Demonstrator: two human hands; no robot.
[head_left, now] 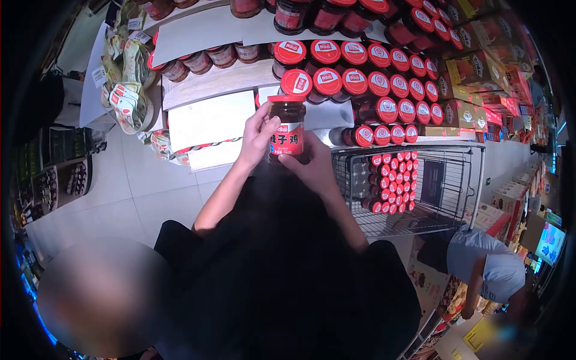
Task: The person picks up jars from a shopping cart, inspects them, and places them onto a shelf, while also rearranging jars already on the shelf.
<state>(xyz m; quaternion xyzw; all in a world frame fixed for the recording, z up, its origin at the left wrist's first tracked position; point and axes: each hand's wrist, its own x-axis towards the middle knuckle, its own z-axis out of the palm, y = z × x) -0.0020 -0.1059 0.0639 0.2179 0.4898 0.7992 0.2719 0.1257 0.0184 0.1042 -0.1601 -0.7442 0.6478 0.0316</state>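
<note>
A red-lidded glass jar [287, 129] with a red label stands upright between my two hands, in front of the shelf. My left hand [258, 135] is wrapped round its left side near the top, fingers closed on it. Low on the jar's right side, my right hand [312, 165] grips it, with the thumb on the front near the base. Just behind the held jar, rows of similar red-lidded jars [354, 81] fill the stepped shelf. White boards [210, 120] cover the shelf steps to the left.
A wire shopping cart [441, 222] at the right holds many stacked red-lidded jars [393, 183]. Bagged goods [129, 90] hang at the left. Boxes [474, 72] line the right shelf. A person in a light shirt [486, 264] bends at lower right; another blurred person [102, 297] is at lower left.
</note>
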